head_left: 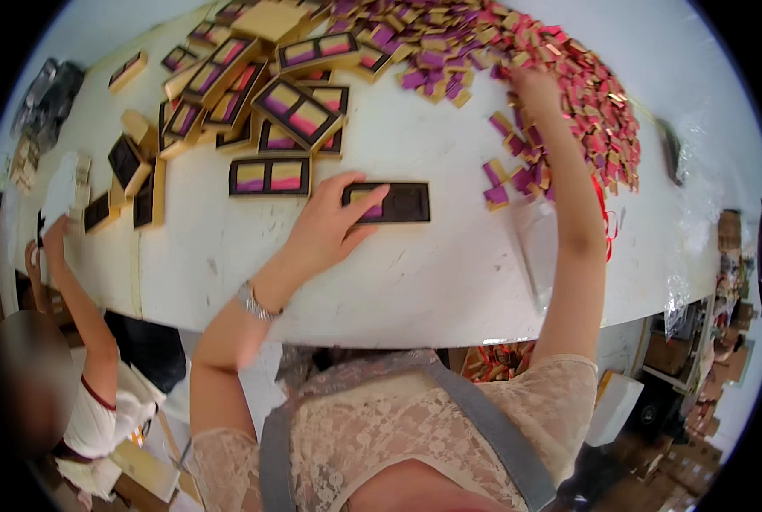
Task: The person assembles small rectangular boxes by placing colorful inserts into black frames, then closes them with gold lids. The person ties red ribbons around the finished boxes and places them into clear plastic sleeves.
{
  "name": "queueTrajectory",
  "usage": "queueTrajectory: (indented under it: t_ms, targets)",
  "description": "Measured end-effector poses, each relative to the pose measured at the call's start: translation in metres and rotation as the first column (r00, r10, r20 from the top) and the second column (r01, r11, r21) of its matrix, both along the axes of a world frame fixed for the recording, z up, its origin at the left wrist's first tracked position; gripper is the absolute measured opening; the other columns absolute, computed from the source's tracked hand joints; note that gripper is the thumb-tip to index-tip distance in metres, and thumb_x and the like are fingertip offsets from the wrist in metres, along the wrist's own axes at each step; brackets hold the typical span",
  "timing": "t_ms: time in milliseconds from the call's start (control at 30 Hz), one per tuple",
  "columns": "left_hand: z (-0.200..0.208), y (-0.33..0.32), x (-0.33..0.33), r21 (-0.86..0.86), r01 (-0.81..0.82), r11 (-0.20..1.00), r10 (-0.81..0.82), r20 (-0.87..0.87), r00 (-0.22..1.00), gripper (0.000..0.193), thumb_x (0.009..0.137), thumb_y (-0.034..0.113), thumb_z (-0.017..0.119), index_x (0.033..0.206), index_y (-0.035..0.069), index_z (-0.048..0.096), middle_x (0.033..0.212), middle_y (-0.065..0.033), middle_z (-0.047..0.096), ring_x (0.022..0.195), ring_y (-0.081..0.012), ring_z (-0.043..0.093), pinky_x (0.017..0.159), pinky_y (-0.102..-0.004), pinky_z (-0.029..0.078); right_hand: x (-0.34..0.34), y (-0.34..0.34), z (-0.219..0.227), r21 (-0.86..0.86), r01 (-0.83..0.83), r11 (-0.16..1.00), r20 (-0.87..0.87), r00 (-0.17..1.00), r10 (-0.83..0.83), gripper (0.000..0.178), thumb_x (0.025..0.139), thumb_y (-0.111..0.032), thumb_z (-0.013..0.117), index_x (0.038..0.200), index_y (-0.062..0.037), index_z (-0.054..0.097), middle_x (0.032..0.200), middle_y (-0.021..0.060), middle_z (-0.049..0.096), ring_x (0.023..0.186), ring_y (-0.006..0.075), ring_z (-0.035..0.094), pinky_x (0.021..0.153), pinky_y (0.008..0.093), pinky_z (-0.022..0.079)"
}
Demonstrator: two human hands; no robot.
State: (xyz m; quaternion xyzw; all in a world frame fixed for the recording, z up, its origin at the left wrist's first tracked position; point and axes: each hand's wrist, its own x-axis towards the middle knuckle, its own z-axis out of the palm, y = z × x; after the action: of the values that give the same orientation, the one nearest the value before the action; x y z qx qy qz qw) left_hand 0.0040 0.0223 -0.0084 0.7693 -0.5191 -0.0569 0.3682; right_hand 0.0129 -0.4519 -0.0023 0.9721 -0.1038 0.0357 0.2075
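Observation:
My left hand [325, 218], with a metal watch on its wrist, grips a shallow two-compartment box [405, 203] lying flat on the table. A gold-and-purple piece sits in the box's left compartment under my fingers; its right compartment shows only dark lining. My right hand [535, 90] reaches far out to the heap of small foil-like red-and-gold pieces [599, 107], where they meet the purple-and-gold pieces [436, 64]. Its fingers are blurred, so any held piece cannot be made out. Just left of the gripped box lies a filled box [270, 177] with purple and pink pieces.
Many filled boxes [300, 113] are stacked at the back left. Several boxes with dark, bare inserts [146, 200] stand further left. A co-worker's hand [54, 239] is at the table's left end. A clear plastic bag [536, 243] and red ribbon [607, 224] lie by my right forearm.

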Motion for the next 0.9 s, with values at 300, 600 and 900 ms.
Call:
queueTrajectory:
  t_ms: [300, 600, 900]
  targets:
    - [0.001, -0.004, -0.004, -0.021, -0.007, 1.000, 0.008, 0.037, 0.999, 0.054, 0.079, 0.016, 0.074, 0.130, 0.017, 0.057, 0.130, -0.0131, 0.046, 0.118, -0.0325, 0.046, 0.097, -0.0393, 0.043, -0.028, 0.035, -0.013, 0.185, -0.400, 0.898, 0.515, 0.818, 0.259, 0.026, 0.083, -0.006, 0.058, 0.107, -0.0080, 0.067, 0.119, 0.0059, 0.064, 0.105, 0.0313, 0.058, 0.089, 0.0411, 0.050]
    - [0.002, -0.003, -0.006, -0.036, -0.005, 0.999, 0.006, 0.012, 1.000, 0.051, 0.081, 0.019, 0.073, 0.130, 0.018, 0.057, 0.130, -0.0116, 0.046, 0.117, -0.0308, 0.048, 0.095, -0.0378, 0.044, -0.042, 0.062, -0.016, 0.096, -0.412, 0.906, 0.358, 0.863, 0.355, 0.024, 0.089, -0.028, 0.059, 0.083, -0.0068, 0.068, 0.086, 0.0062, 0.070, 0.086, 0.0270, 0.062, 0.072, 0.0396, 0.053]
    - [-0.003, 0.001, -0.010, -0.039, -0.042, 0.998, 0.044, 0.047, 0.998, 0.049, 0.083, 0.025, 0.071, 0.130, 0.019, 0.057, 0.130, -0.0115, 0.046, 0.116, -0.0301, 0.049, 0.096, -0.0383, 0.045, -0.068, 0.190, 0.027, 0.645, 0.128, 0.753, 0.076, 0.970, -0.230, 0.016, 0.083, -0.024, 0.063, 0.085, -0.0100, 0.071, 0.084, 0.0127, 0.069, 0.082, 0.0291, 0.066, 0.074, 0.0403, 0.053]
